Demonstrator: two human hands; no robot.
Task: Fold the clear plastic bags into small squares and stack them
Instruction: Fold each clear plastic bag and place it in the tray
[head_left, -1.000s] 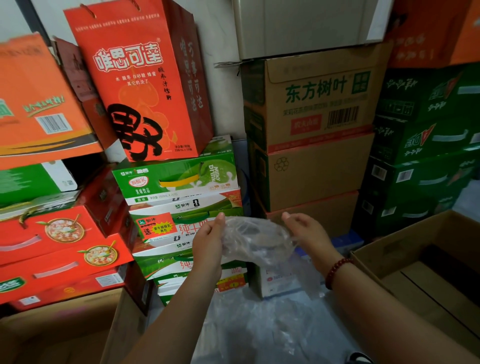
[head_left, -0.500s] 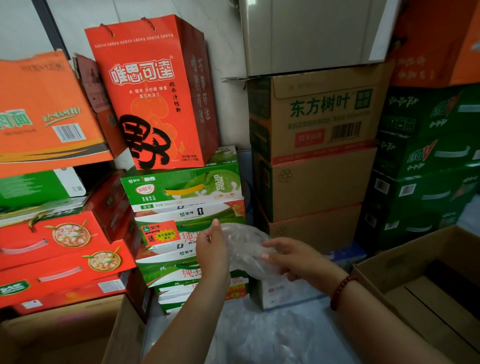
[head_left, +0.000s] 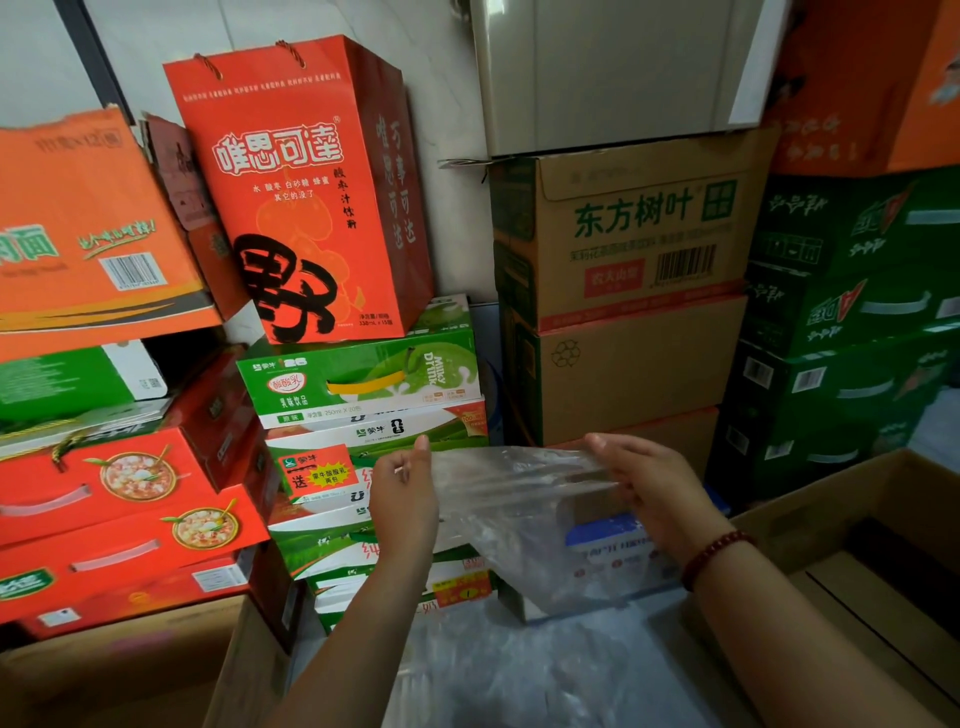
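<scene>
clear crinkled plastic bag (head_left: 519, 499) held up at centre frame, stretched flat between both hands, lower part hanging toward 5 o'clock. left hand (head_left: 402, 496) at 9 o'clock of the bag, fingers curled and pinching its top left edge. right hand (head_left: 652, 488) at 3 o'clock of the bag, fingers curled over the top right edge and gripping it; red beaded bracelet (head_left: 714, 556) on that wrist. more clear plastic sheeting (head_left: 519, 670) lying at 6 o'clock, under the forearms. tall red paper gift bag (head_left: 298, 192) at 11 o'clock atop green-and-white milk cartons (head_left: 363, 384). brown cardboard boxes (head_left: 628, 312) stacked at 1 o'clock. open brown cardboard box (head_left: 857, 551) at 4 o'clock. dark green drink cases (head_left: 852, 322) at 2 o'clock.
</scene>
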